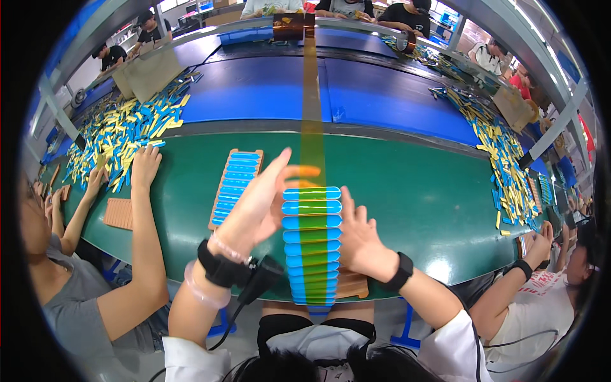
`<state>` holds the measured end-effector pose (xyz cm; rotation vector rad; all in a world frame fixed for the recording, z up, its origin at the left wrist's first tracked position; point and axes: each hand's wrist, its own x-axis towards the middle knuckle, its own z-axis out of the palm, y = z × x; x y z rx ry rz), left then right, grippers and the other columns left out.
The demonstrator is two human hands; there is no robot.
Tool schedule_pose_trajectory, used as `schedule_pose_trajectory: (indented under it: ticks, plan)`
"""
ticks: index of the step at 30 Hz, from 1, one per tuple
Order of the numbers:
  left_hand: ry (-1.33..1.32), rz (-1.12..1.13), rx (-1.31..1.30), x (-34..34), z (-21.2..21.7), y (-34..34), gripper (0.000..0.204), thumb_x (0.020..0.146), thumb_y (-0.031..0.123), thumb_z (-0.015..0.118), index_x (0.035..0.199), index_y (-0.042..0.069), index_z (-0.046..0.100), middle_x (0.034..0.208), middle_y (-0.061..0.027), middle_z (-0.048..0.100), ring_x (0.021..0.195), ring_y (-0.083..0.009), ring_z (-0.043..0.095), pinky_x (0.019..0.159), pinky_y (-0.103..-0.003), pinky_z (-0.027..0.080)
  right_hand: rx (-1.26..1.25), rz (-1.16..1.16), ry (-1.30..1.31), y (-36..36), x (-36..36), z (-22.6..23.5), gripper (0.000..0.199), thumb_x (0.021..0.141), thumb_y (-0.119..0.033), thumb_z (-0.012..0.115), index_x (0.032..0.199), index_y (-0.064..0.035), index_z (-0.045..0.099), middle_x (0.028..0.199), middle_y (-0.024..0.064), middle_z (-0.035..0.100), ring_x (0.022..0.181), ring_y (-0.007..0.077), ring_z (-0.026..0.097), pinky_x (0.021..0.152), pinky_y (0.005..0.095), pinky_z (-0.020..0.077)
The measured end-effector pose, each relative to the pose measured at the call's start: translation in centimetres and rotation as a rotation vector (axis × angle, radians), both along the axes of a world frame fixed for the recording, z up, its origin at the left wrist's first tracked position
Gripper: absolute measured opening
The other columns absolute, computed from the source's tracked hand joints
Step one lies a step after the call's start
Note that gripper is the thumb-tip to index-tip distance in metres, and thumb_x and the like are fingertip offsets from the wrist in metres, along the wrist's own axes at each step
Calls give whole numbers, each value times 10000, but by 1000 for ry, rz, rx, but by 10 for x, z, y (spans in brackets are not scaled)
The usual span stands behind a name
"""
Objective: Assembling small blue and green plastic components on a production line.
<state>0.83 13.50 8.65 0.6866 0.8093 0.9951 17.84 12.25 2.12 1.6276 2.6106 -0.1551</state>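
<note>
A long strip of amber see-through tape (311,95) runs from the far side toward me, over a row of blue rounded sticks (312,222). The sticks lie crosswise one after another, level with my lap at the near end. Partly showing under them is a brown grooved board (352,284). My left hand (264,194) is beside the far left end of the row, with its fingers stretched across to the tape; some fingertips look orange through it. Against the right side of the row rests my right hand (363,239), fingers spread.
Left of my left hand lies another grooved board (240,175) filled with blue sticks. Heaps of blue and yellow sticks (127,134) are at the far left, with more sticks (503,153) at the right. Tape rolls (288,27) hang on a rail. Co-workers sit on both sides.
</note>
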Motion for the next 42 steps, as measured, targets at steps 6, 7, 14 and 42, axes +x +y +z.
schedule_pose_trajectory:
  ticks: [6,7,14,42]
  plan:
    - [-42,162,-28,-16,-22,-24,320,852,212,464,1079,-12,475,962,-96,563,850,-176,550,750,-332,455,117,187,-28,24,46,7,780,609,-231,671,1294,-178,303,1252,215,303,1012,383,390,778,468,389]
    - [-24,189,-17,-17,-25,-24,316,850,202,464,1081,-14,473,949,-93,564,844,-177,550,743,-336,457,134,200,-95,32,62,13,782,593,-188,671,1289,-257,321,1222,190,342,1010,373,394,778,460,387]
    - [-9,150,1,-12,-30,-25,267,850,177,456,1019,-22,513,926,-102,569,824,-183,558,743,-340,465,389,-146,-130,102,220,-12,637,697,43,436,1246,-275,377,1086,123,454,940,335,491,740,400,458]
    - [1486,298,360,-117,-69,-81,423,696,126,655,1060,-24,499,1133,-124,423,814,-274,542,744,-363,445,-1089,-308,1636,15,11,25,197,840,-167,535,903,14,581,837,42,606,724,78,560,667,214,454]
